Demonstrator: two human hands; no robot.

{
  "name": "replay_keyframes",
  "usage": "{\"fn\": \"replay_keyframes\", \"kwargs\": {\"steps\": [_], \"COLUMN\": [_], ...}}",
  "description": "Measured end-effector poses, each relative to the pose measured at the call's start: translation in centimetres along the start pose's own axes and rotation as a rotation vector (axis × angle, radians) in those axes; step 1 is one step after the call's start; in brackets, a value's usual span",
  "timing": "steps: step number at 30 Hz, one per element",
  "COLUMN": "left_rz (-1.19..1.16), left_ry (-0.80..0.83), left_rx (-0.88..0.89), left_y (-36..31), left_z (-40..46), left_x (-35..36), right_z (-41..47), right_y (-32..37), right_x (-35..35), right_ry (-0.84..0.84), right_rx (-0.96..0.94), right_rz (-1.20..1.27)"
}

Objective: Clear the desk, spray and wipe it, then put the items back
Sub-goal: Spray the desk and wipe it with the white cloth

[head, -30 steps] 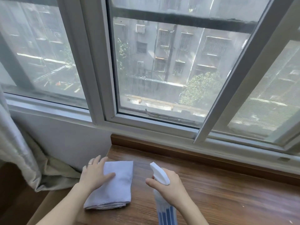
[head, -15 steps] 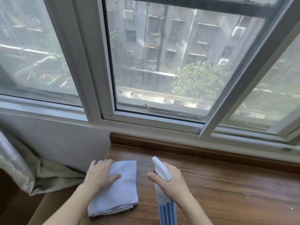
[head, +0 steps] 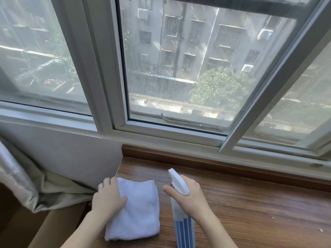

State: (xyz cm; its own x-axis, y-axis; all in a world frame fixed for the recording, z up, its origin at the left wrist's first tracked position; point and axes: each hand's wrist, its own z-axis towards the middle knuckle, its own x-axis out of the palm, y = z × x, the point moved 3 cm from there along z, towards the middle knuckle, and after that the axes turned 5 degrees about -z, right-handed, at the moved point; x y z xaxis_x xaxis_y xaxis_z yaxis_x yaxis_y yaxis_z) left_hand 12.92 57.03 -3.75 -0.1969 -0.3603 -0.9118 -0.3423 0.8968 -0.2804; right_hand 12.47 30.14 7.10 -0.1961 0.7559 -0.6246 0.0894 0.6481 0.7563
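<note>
Cloth [head: 138, 210], pale blue and folded, lies on the wooden tabletop [head: 250, 208] at its near left corner, under the left hand [head: 109, 197]. That hand rests flat on the cloth's left part with fingers straight, a ring on one finger. Just to the right of it, apart from the cloth, the right hand [head: 189, 197] is curled round the neck of a spray bottle [head: 184, 228], white nozzle pointing away from the person and leftward, blue-striped body standing on the tabletop. Beyond both hands runs the window frame [head: 161, 135]; left of the left hand hangs a curtain [head: 26, 185].
</note>
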Motion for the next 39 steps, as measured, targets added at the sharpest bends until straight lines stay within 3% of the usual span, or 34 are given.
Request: {"fn": "replay_keyframes", "kwargs": {"steps": [2, 4, 7, 12, 19, 25, 28, 34, 39], "left_rz": [-0.021, -0.008, 0.081, 0.166, 0.251, 0.038, -0.099, -0.048, -0.034], "left_ry": [-0.117, -0.106, -0.004, 0.014, 0.056, 0.156, 0.118, 0.039, 0.07], "left_rx": [0.163, 0.249, 0.177, 0.135, 0.319, 0.219, 0.21, 0.192, 0.128], "left_y": [-1.7, -3.1, -3.7, -3.9, -4.8, -3.7, -2.9, -2.0, -1.2], "left_z": [0.0, 0.3, 0.9, 1.4, 1.0, 0.6, 0.6, 0.3, -0.3], "left_x": [-0.2, 0.0, 1.1, 2.2, 2.4, 2.4, 1.2, -0.3, -0.1], "right_z": [-0.1, -0.2, -0.2, -0.1, 0.1, 0.1, 0.1, -0.3, -0.7], "right_y": [-0.1, -0.2, -0.3, -0.5, -0.7, -0.9, -1.0, -0.4, 0.2], "right_x": [0.0, 0.0, -0.1, -0.5, -0.8, -0.7, -0.5, 0.0, 0.5], "right_ry": [-0.006, -0.008, -0.01, -0.027, -0.037, 0.001, 0.054, 0.104, 0.116], "right_rx": [0.0, -0.002, -0.01, -0.017, -0.022, -0.031, -0.033, -0.037, -0.035], "right_rz": [-0.005, -0.004, -0.004, -0.007, 0.027, 0.008, -0.051, -0.092, -0.116]}}
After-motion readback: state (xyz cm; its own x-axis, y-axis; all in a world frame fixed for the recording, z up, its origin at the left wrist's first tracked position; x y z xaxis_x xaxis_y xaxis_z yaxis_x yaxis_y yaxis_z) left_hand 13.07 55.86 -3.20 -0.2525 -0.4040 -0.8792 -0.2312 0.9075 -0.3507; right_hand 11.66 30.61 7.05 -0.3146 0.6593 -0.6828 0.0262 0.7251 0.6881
